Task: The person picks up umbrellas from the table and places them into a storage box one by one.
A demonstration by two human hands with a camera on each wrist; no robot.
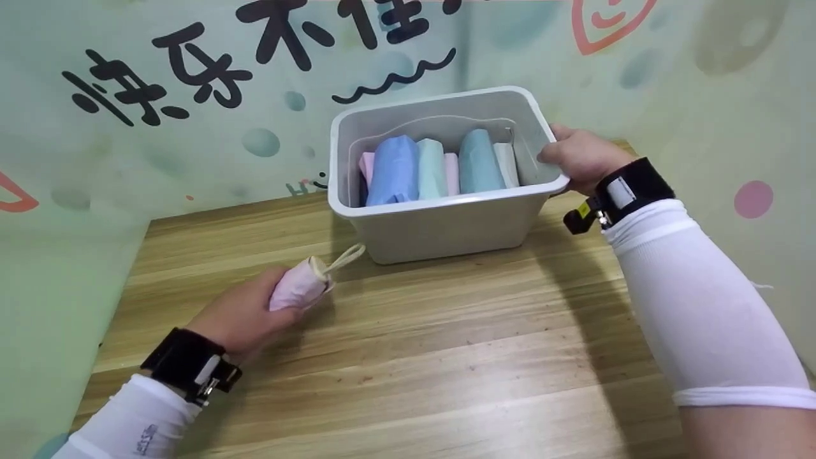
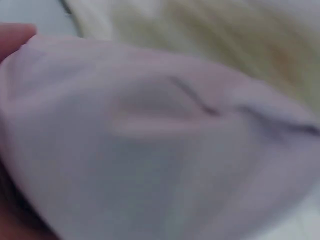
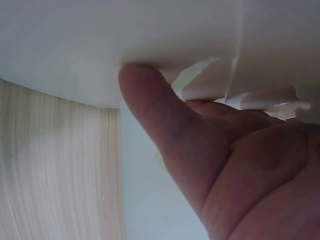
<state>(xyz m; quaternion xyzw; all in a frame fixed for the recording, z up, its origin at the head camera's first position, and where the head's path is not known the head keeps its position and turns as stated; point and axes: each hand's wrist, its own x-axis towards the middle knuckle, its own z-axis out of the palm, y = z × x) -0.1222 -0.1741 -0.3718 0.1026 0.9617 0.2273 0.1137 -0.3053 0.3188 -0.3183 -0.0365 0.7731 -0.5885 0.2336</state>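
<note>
My left hand grips a pale pink folded umbrella with a cream end and a cream wrist loop, just above the table at the front left of the bin. Its pink fabric fills the left wrist view, blurred. With the right hand I hold the right end of a light grey plastic bin, thumb over the rim. Inside the bin several rolled bundles stand side by side: a blue one, a mint one, a teal one, plus pink and whitish ones. Their lower parts are hidden.
The wood-grain table extends in front of the bin. Behind it rises a pale green wall printed with black characters and dots, which also bounds the table at left and right.
</note>
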